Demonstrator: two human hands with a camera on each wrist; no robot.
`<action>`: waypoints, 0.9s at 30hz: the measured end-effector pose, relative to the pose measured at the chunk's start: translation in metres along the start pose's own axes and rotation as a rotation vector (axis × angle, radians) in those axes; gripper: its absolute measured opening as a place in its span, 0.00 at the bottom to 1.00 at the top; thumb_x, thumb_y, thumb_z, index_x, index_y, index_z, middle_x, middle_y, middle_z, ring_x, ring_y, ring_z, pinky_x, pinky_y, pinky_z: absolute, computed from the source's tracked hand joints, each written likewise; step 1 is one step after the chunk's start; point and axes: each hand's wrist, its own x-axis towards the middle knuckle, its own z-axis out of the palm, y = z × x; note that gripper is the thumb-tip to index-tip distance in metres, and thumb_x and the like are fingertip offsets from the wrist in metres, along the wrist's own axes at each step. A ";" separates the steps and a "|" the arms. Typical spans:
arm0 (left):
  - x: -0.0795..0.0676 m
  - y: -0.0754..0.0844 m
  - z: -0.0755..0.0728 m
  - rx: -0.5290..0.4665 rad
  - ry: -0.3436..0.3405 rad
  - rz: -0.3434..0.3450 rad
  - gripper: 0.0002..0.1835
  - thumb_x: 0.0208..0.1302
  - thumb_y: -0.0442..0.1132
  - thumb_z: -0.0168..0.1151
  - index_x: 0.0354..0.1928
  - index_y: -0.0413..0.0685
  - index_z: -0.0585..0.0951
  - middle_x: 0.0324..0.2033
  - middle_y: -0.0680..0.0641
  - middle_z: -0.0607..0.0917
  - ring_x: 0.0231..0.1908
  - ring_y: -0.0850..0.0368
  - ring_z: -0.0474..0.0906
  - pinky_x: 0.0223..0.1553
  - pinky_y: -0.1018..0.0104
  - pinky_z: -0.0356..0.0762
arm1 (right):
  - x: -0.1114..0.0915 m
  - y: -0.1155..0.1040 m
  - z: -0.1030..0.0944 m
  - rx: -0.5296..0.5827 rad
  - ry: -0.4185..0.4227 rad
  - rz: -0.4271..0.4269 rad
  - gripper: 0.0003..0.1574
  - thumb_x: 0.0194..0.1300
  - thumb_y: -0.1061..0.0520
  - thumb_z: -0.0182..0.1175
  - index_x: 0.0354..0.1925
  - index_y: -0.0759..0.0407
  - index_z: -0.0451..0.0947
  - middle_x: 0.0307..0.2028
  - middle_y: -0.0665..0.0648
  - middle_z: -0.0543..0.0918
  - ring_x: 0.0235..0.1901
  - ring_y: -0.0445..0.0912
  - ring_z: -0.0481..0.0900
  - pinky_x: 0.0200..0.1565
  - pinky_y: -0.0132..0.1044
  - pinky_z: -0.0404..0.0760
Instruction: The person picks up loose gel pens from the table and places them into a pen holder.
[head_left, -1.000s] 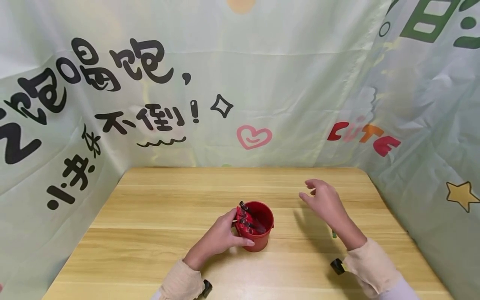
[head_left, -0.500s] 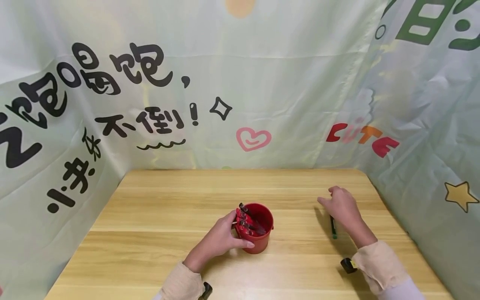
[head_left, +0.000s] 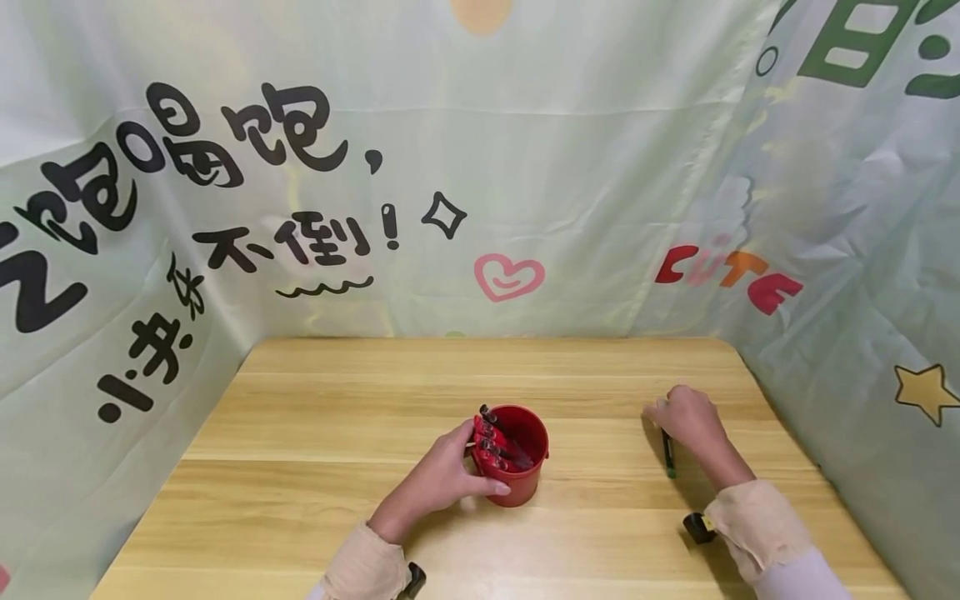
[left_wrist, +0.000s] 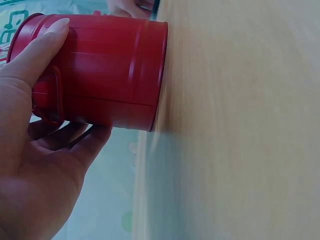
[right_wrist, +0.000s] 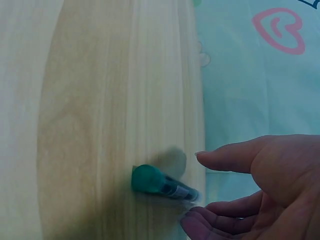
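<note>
My left hand grips a small red bucket standing upright on the table, the thumb along its near side. In the left wrist view the thumb lies on the bucket wall and the fingers curl beneath the side handle. Several red and dark pens lean inside against the left rim. To the right, my right hand hovers over a pen with a green end lying on the wood. The right wrist view has thumb and fingers apart, the fingertips close to the far end of that pen; whether they touch is unclear.
The wooden table has a rear edge close to a pale printed cloth, which also hangs along both sides. Small black devices sit at both wrists, one below the right sleeve.
My right hand has moved right and lowered toward the green-ended pen, which has come further into view. The left hand and the bucket have stayed put.
</note>
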 end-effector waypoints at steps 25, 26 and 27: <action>0.000 0.000 0.001 -0.009 0.002 0.006 0.51 0.50 0.53 0.84 0.75 0.64 0.67 0.68 0.59 0.78 0.69 0.57 0.75 0.70 0.58 0.76 | 0.007 -0.001 0.001 -0.057 -0.029 -0.019 0.30 0.69 0.55 0.57 0.09 0.49 0.65 0.11 0.46 0.59 0.17 0.44 0.62 0.24 0.36 0.64; 0.000 0.000 0.000 -0.007 0.002 0.006 0.51 0.50 0.53 0.84 0.75 0.63 0.67 0.68 0.59 0.78 0.69 0.57 0.75 0.70 0.58 0.76 | 0.007 -0.002 0.001 -0.059 -0.033 -0.019 0.31 0.70 0.55 0.57 0.09 0.48 0.65 0.11 0.45 0.59 0.17 0.44 0.62 0.24 0.36 0.64; 0.000 0.000 0.000 -0.005 0.002 0.007 0.51 0.50 0.53 0.84 0.75 0.63 0.67 0.68 0.59 0.78 0.69 0.57 0.75 0.70 0.57 0.76 | 0.007 -0.002 0.001 -0.060 -0.035 -0.019 0.32 0.71 0.54 0.56 0.09 0.48 0.64 0.11 0.45 0.59 0.16 0.44 0.61 0.24 0.36 0.64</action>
